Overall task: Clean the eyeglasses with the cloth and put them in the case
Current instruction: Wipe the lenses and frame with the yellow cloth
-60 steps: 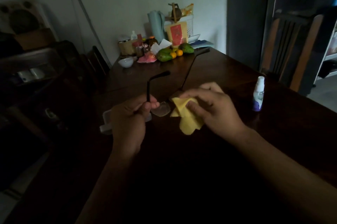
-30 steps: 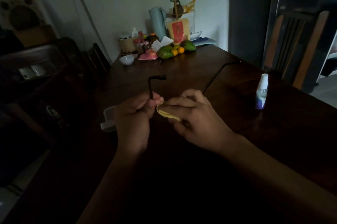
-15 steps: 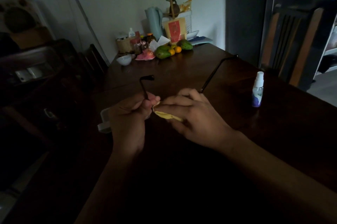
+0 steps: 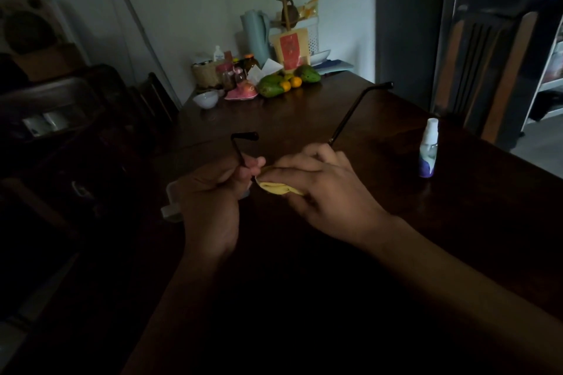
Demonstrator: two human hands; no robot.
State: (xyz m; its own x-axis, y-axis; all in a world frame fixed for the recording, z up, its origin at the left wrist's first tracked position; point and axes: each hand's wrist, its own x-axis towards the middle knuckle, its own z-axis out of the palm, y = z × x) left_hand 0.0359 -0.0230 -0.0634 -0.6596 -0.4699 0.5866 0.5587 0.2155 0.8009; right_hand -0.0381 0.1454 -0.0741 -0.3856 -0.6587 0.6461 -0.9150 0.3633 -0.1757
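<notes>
Dim wooden table (image 4: 304,118) — eyeglasses (image 4: 346,118) black, 2 thin temples raised; yellow cloth (image 4: 277,188) folded.

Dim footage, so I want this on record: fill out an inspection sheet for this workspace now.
Surface: dark wooden table, dimly lit.
Job's things: eyeglasses held above the table, temples open; yellow cloth pinched at their front; pale case on the table, partly hidden behind the left hand.
Clutter: spray bottle upright at right; fruit, white bowl, jars and blue jug at the far end.
Grippers: left hand grips the frame; right hand pinches the cloth.
Cables: nothing seen.
Surroundings: wooden chair at right; pale wall behind.
</notes>
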